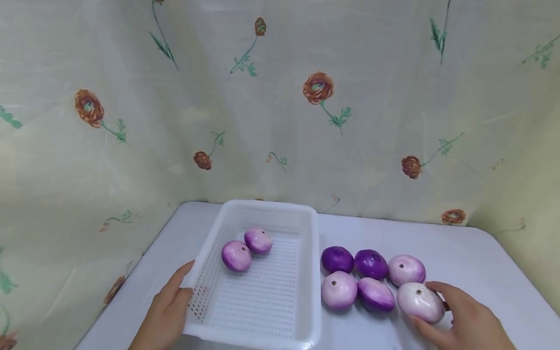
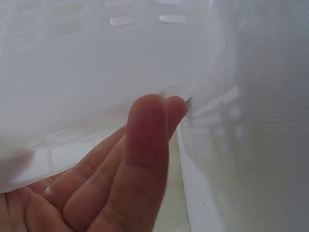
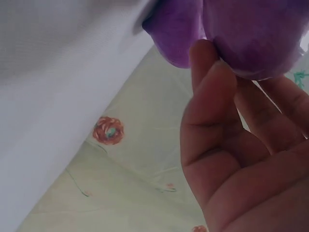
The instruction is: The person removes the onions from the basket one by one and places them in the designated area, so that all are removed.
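Note:
A white perforated plastic basket [image 1: 258,311] stands on the table in the head view, with two purple-and-white onions [image 1: 236,256] touching inside its left part. My left hand [image 1: 164,311] grips the basket's left side near its front corner; the left wrist view shows the thumb [image 2: 147,130] and fingers at the basket wall [image 2: 96,67]. On the right, my right hand [image 1: 468,316] holds a pale onion [image 1: 420,302] between thumb and fingers. In the right wrist view the fingers curl against this onion [image 3: 256,38], and another onion [image 3: 176,34] is beside it.
Several more onions sit close together right of the basket: two dark purple onions [image 1: 371,265] at the back, a pale onion [image 1: 339,290] in front and a light onion [image 1: 407,270] behind the held one. A flowered curtain [image 1: 271,107] surrounds the white table [image 1: 450,243].

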Motion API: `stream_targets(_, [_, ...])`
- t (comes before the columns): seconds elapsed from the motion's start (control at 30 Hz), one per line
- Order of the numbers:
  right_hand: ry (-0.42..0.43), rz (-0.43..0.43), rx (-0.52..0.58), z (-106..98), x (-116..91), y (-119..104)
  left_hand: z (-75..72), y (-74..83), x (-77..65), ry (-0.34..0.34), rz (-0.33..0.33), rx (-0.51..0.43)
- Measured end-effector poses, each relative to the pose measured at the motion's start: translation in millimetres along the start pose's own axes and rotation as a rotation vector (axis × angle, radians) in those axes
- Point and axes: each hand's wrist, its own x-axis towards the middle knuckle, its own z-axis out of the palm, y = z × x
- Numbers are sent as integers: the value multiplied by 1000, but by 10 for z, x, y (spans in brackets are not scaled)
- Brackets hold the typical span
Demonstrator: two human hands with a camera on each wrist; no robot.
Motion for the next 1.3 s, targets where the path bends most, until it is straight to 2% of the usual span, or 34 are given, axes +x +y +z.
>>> stream_targets(0.1, [31, -41, 20, 56, 3, 28, -5, -11, 6, 5, -1, -16])
stream_targets(0.2, [46, -48, 31, 95, 4, 45, -4, -17, 1, 7, -1, -35])
stream_targets(0.4, [3, -28, 4, 122, 14, 70, 4, -1, -18, 5, -6, -47])
stream_targets(0.57, [-10, -53, -10, 138, 21, 91, 6, 27, -31, 5, -9, -32])
stream_targets(0.8, [-30, -40, -29, 129, 4, 109, 5, 47, -55, 4, 0, -44])
stream_targets(1.13, [36, -107, -5, 153, -13, 133, -3, 57, -28, -7, 0, -15])
stream_targets(1.3, [22, -102, -12, 145, -9, 135, 8, 58, -25, -8, -22, 10])
